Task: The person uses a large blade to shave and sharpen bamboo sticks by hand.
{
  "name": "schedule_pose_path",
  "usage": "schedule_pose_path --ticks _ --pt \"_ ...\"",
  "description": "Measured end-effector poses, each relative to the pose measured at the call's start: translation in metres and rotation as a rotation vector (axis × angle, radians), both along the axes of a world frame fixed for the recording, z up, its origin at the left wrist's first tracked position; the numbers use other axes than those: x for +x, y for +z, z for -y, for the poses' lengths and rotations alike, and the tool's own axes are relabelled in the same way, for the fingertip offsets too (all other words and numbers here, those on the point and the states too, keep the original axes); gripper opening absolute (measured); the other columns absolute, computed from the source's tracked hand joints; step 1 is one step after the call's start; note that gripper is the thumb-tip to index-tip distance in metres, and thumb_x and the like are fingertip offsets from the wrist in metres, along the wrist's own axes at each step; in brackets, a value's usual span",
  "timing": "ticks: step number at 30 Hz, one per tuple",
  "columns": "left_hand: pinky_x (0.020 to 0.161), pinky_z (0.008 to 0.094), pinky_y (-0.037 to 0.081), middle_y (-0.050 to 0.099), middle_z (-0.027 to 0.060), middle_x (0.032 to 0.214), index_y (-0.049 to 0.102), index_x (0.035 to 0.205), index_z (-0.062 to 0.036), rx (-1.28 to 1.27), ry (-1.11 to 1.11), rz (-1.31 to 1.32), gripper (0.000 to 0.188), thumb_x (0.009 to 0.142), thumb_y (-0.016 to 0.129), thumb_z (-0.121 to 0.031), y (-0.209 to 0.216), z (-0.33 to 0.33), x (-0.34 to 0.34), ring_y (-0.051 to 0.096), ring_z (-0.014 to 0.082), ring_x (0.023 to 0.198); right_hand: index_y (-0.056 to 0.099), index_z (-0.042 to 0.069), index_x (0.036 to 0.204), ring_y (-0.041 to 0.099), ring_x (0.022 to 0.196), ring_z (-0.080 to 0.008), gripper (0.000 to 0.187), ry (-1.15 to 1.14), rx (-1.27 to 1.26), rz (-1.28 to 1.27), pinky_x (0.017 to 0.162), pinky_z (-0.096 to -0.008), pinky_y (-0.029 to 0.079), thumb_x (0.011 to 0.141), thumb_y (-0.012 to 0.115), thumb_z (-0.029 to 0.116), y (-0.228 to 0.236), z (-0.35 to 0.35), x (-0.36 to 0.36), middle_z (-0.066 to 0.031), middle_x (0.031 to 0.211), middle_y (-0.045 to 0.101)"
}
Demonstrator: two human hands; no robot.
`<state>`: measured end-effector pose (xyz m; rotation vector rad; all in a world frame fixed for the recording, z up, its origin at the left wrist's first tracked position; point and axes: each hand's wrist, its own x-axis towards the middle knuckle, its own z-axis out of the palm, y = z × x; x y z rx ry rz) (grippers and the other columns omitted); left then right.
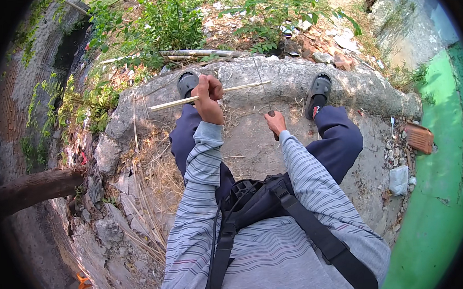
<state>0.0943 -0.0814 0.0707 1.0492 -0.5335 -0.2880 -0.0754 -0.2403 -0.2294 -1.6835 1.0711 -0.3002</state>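
Striped shirt [271, 257], pale stick [175, 103] left-to-right

Long pale wooden strip [172, 103] runs through my left hand [210, 101]; its right end crosses the thin dark rod-like tool [259, 72] in my right hand [276, 123], contact unclear. Ahead: rough grey concrete ledge [285, 73], leafy green shrubs [170, 30] beyond it. Far left: round brown log [40, 190]. Far right: smooth green surface [434, 207].
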Motion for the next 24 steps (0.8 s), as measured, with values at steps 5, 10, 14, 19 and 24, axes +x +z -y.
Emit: schedule_pose_path --ticks 5,10,14,19,24 --pt "0.057 0.027 0.027 0.033 -0.0022 0.066 0.047 0.094 -0.006 -0.185 -0.031 -0.06 0.014 0.096 0.047 -0.02 0.015 0.007 -0.004 0.03 0.0086 0.06 0.064 0.0 0.076 0.053 0.056 -0.0153 0.029 0.047 -0.09 0.056 0.057 -0.0358 0.046 0.085 0.073 0.026 0.034 -0.02 0.004 -0.0049 0.061 0.059" --pt "0.052 0.027 0.024 0.032 -0.0042 0.065 0.047 0.095 -0.0068 -0.187 -0.11 -0.092 0.011 0.091 0.05 -0.017 0.006 -0.007 0.002 0.027 0.0072 0.055 0.063 -0.003 0.079 0.054 0.063 -0.0126 0.031 0.251 -0.081 0.221 0.061 -0.0348 0.045 0.087 0.074 0.025 0.102 -0.045 0.024 -0.0081 0.066 0.062" --pt "0.048 0.0272 0.019 0.03 -0.0048 0.058 0.048 0.086 -0.0059 -0.135 -0.235 -0.104 0.021 0.095 0.048 -0.025 0.003 -0.009 0.006 0.02 0.0064 0.048 0.06 -0.002 0.078 0.048 0.063 -0.011 0.03 0.321 0.008 0.28 0.059 -0.0349 0.042 0.089 0.072 0.024 0.119 -0.043 0.035 -0.0056 0.064 0.058" --pt "0.047 0.0282 0.017 0.027 -0.0047 0.053 0.047 0.075 -0.0061 -0.101 -0.217 -0.138 0.039 0.099 0.043 -0.036 -0.003 -0.01 0.008 0.018 0.0068 0.046 0.056 -0.003 0.077 0.042 0.061 -0.0131 0.032 0.311 0.068 0.282 0.058 -0.037 0.039 0.088 0.07 0.023 0.13 -0.045 0.034 -0.007 0.062 0.052" --pt "0.046 0.0287 0.019 0.032 -0.0015 0.053 0.047 0.072 -0.0043 -0.06 -0.145 -0.145 0.043 0.098 0.042 -0.038 -0.008 -0.013 0.007 0.023 0.0077 0.045 0.051 -0.003 0.073 0.04 0.058 -0.0154 0.032 0.348 -0.066 0.35 0.057 -0.0386 0.038 0.086 0.066 0.021 0.166 -0.063 0.039 -0.0087 0.059 0.047"
